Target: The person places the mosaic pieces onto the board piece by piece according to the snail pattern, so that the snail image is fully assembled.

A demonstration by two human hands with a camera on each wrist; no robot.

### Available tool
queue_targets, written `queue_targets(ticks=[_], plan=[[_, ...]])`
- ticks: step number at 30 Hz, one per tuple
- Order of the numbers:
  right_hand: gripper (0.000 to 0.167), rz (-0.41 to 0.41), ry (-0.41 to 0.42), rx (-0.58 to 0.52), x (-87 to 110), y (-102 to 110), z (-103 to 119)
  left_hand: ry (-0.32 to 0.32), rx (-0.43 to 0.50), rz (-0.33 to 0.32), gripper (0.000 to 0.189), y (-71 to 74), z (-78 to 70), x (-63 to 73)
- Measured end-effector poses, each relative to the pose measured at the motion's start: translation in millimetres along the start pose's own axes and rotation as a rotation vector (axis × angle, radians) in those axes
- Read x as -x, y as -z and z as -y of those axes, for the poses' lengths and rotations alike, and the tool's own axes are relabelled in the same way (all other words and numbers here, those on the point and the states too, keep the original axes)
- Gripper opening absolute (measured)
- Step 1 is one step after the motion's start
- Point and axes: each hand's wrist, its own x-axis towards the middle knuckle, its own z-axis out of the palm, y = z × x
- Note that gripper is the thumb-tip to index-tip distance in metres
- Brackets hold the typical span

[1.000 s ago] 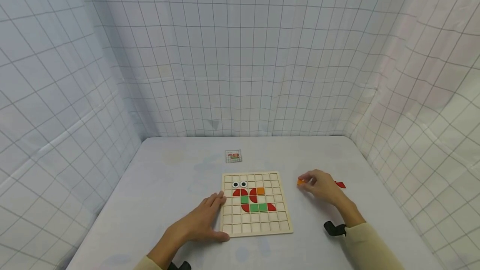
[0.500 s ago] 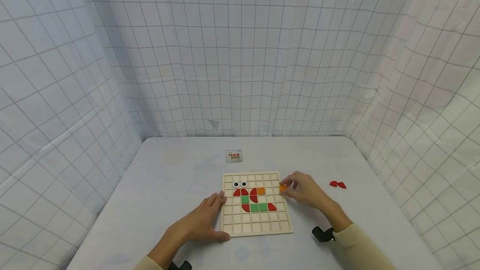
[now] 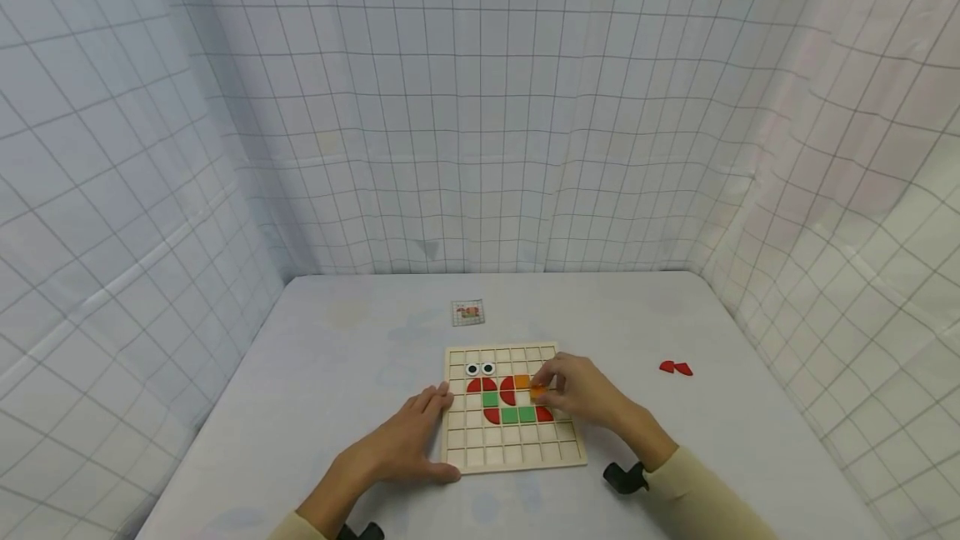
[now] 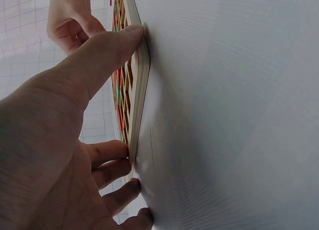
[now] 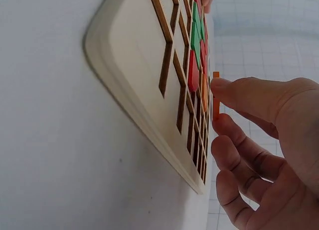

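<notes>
A pale wooden grid board (image 3: 517, 458) lies flat on the table. Between thumb and forefinger, my right hand (image 3: 583, 391) pinches a flat orange square tile (image 5: 216, 101); the right wrist view has it just above the board's surface. My left hand (image 3: 405, 442) rests at the board's left side, thumb on the near corner and fingertips along the edge. Set in the grid are two eye tiles (image 3: 480, 369), red quarter-round tiles (image 3: 491, 416), green squares (image 3: 518, 415) and an orange square (image 3: 522, 382). The right fingers partly cover the cells under them.
Two red tiles (image 3: 676, 367) lie on the table to the right of the board. Behind the board is a small picture card (image 3: 468, 312) with a coloured figure on a grid. Grid-patterned white curtains (image 3: 480, 148) enclose the table's back and sides.
My right hand has carried the orange tile leftward from the table to over the board, uncovering the two red tiles. The left hand has stayed at the board's edge.
</notes>
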Motion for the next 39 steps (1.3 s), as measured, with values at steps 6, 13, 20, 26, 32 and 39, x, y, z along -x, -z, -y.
queue_targets(ticks=[6,13,20,26,32,39], plan=[[0.008,0.020,-0.005,-0.018,-2.6,-4,5,0.001,-0.008,0.000,0.121,0.5,-0.2,-0.7],[0.007,0.019,0.021,-0.011,-1.5,-6,10,-0.014,0.005,-0.005,0.121,-0.3,0.1,-0.4],[0.007,-0.008,0.054,0.029,-1.5,-7,13,-0.012,0.000,-0.010,0.122,0.1,-0.3,0.3],[0.011,-0.003,0.039,0.048,-1.2,-7,12,-0.012,0.005,-0.007,0.122,0.2,-0.2,0.7],[0.012,-0.005,0.056,0.057,-2.1,-8,10,-0.017,0.006,-0.004,0.121,-0.1,0.2,1.1],[0.011,0.001,0.024,0.019,-3.7,-10,10,-0.018,-0.001,-0.003,0.122,-0.2,0.4,0.9]])
